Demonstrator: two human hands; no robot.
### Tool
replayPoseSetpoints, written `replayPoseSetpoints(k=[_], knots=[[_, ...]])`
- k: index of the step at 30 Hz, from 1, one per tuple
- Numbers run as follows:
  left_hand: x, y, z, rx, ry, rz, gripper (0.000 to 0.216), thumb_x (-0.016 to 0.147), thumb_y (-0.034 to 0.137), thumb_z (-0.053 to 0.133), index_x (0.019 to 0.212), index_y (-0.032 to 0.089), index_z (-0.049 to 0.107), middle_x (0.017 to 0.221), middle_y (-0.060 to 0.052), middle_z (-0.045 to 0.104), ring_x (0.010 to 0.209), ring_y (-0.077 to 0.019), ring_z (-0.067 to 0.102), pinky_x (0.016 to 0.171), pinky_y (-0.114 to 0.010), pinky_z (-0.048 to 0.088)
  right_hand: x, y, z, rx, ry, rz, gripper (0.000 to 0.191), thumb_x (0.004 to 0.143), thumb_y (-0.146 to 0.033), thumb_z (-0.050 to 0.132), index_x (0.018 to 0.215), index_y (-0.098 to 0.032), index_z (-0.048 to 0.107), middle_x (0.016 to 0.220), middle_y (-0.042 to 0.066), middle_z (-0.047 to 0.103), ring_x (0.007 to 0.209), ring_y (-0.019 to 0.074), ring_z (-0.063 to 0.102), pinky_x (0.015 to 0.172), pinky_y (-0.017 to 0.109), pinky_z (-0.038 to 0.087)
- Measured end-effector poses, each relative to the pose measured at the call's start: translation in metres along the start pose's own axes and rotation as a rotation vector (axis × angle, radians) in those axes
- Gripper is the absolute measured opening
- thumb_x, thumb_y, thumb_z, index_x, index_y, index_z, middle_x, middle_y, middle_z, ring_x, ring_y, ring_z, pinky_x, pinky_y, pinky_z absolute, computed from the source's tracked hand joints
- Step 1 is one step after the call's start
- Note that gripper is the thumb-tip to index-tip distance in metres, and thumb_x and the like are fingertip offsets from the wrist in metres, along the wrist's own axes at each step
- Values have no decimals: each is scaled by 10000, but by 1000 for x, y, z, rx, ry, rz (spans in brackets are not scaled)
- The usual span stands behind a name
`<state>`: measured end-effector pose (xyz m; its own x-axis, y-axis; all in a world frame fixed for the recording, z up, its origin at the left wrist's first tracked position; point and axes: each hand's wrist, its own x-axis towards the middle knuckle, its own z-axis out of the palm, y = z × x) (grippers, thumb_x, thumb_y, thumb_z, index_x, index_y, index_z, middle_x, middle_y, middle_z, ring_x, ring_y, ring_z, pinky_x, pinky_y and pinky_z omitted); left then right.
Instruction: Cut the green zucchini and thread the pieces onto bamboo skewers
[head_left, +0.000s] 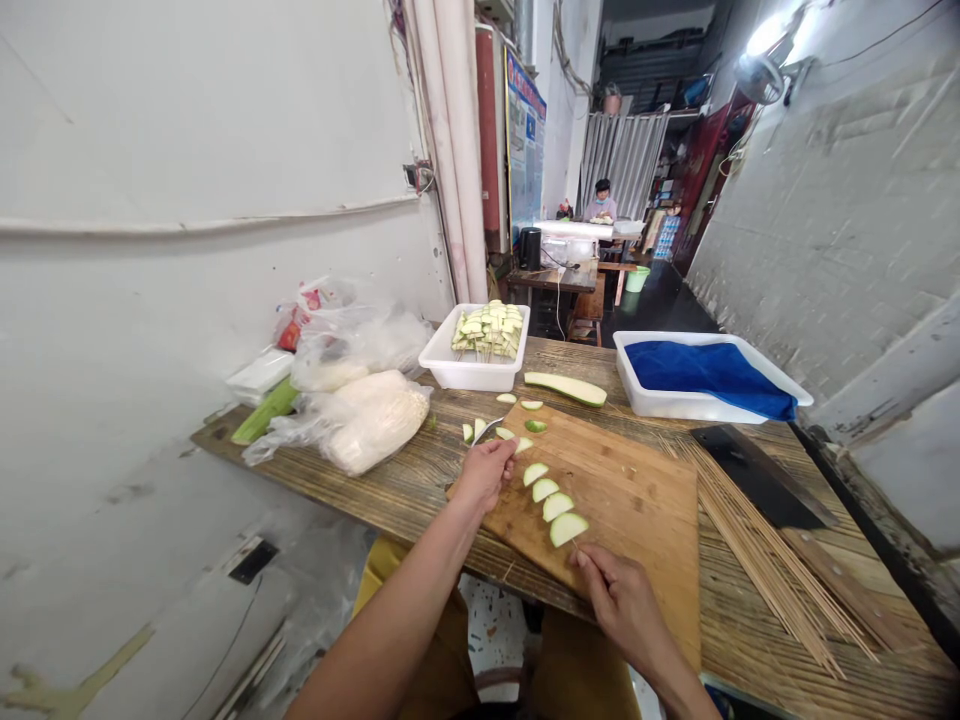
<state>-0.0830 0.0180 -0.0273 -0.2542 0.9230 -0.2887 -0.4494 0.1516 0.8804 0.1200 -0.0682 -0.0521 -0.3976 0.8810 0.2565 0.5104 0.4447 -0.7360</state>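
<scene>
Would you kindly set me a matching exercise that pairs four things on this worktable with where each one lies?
Things:
1. blue cloth
2. cleaver
3. halved gourd
4. row of four gourd slices

Places:
A. on the cutting board
B. on the table, just beyond the board's far edge
C. in the white tray at the right
D. right of the board, by the loose bamboo skewers

Pairs: 1-C, 2-D, 3-B, 4-A.

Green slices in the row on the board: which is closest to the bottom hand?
The biggest slice, at the row's near end, just beside the right hand; the other three slices lie farther up the cutting board.
</scene>
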Motion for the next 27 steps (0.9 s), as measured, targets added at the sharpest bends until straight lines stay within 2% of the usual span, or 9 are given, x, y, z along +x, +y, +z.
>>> replayPoseSetpoints(k=[12, 27], knots=[[2, 0, -2, 7, -43, -52, 274, 517, 269, 763, 581, 98, 559, 482, 13, 512, 381, -12, 363, 335, -126, 204, 1, 0, -2, 71, -33, 43, 321, 909, -317, 330, 765, -176, 581, 668, 38, 636, 602, 155, 590, 590, 221, 413], [0, -8, -2, -4, -103, -107, 234, 542, 241, 739, 619, 93, 576, 507, 22, 496, 398, -8, 368, 338, -113, 229, 4, 2, -2, 63, -54, 95, 325, 889, -321, 346, 739, -169, 592, 647, 31, 632, 599, 161, 587, 588, 220, 400]])
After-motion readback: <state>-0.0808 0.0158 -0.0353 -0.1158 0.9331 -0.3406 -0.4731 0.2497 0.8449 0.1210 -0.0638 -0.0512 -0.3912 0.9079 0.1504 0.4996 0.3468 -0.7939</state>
